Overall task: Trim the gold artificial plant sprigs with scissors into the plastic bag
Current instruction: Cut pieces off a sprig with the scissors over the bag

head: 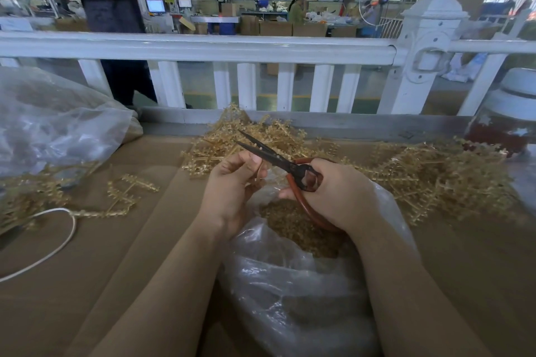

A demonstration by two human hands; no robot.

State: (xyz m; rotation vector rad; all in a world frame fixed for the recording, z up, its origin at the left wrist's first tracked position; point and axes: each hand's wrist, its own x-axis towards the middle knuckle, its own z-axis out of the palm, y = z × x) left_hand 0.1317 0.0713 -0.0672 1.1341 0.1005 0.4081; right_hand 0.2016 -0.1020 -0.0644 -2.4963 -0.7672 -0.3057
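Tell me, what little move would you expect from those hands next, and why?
Probably closing the scissors. The right hand grips their red handles with the blades apart, and the left hand pinches a thin gold piece just beneath them, above the open plastic bag that already holds gold trimmings. A snip would likely drop the cut bit into the bag.
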